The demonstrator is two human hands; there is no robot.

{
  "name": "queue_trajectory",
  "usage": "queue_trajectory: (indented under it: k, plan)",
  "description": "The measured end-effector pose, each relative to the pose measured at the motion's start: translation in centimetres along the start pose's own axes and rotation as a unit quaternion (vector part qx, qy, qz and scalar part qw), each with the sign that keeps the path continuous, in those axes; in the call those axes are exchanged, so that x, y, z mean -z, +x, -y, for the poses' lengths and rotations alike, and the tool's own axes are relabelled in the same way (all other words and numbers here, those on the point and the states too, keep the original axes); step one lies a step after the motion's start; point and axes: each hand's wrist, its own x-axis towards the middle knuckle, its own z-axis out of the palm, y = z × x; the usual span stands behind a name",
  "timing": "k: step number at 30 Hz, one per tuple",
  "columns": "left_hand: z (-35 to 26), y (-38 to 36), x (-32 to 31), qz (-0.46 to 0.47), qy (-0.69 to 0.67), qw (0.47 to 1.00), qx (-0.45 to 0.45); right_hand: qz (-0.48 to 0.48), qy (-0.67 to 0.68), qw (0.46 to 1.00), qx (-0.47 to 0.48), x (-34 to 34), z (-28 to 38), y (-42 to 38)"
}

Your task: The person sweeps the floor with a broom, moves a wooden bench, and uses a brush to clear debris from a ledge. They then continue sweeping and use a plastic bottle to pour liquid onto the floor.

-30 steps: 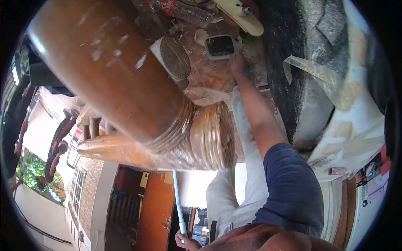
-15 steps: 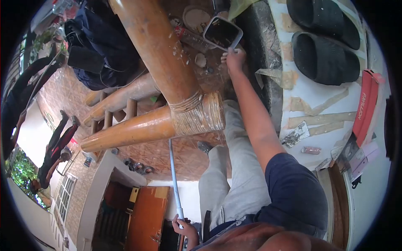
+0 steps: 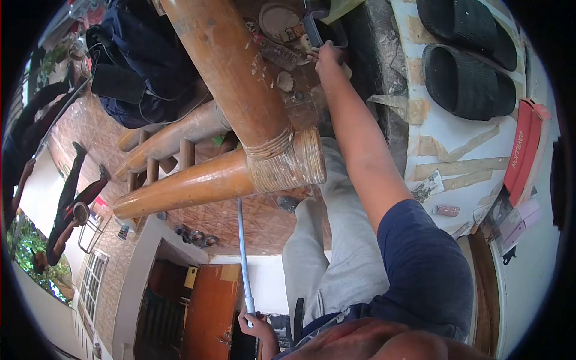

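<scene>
The right hand (image 3: 329, 57) has its fingers partly curled at the near edge of a plastic container (image 3: 342, 35) with a dark inside; whether they grip it I cannot tell. Half a second ago the container was nearer the body, its whole rim in sight and its edge clearly pinched; now it sits farther out, beside a dark ledge, with the near side hidden behind the hand. The left hand (image 3: 257, 327) is still closed around the pale end of a blue pole (image 3: 243, 252).

Between the arms and the room, thick brown poles (image 3: 222, 72) meet at a lashed joint (image 3: 285, 162), about where they were. A clear bottle (image 3: 279, 55) lies near the container.

The floor (image 3: 240, 231) is reddish and patterned. At right, black slippers (image 3: 471, 84) and a red box (image 3: 521, 156) rest on a white surface (image 3: 459, 129) with tape strips. Beyond are a dark bag (image 3: 156, 78), an orange-brown door (image 3: 210, 312) and, at far left, other people.
</scene>
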Motion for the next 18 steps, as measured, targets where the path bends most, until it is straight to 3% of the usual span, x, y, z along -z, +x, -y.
queue_trajectory:
  k: [2,5,8,9,11,12,13,15,17,18]
  plan:
    - [-1.0,-0.5,-0.5,0.018,0.118,0.991,-0.058,-0.003,-0.010,1.000,0.012,-0.6,-0.1,1.4]
    - [-1.0,-1.3,-1.1,0.025,0.120,0.985,-0.121,0.020,0.020,0.999,0.018,-0.9,-1.1,3.3]
    - [3.4,0.0,0.7,0.048,0.145,0.982,-0.111,0.010,-0.031,0.998,0.058,-0.7,-2.2,4.4]
    - [3.2,-0.1,0.6,0.056,0.153,0.981,-0.108,0.010,-0.021,0.999,0.046,-0.2,-1.5,1.9]
    - [-1.3,-1.7,-1.1,0.057,0.161,0.967,-0.191,0.010,-0.011,0.999,0.032,1.3,-2.3,-0.1]
    - [-2.0,-2.0,-1.4,0.057,0.164,0.960,-0.218,0.026,-0.070,0.994,0.077,2.4,-3.7,0.5]
    - [-1.3,-1.7,-1.5,0.043,0.079,0.987,-0.135,0.041,-0.128,0.983,0.122,3.3,-4.6,0.5]
    - [-0.6,-1.6,-1.1,0.029,0.002,0.998,-0.050,0.036,-0.130,0.986,0.101,6.0,-6.7,-0.3]
    - [-3.0,-2.5,-2.1,0.029,0.147,0.978,-0.146,0.031,-0.131,0.988,0.081,7.7,-7.9,-1.0]
    - [-3.8,-2.9,-2.4,0.026,0.161,0.978,-0.134,-0.022,-0.054,0.998,0.014,8.1,-8.2,-1.2]
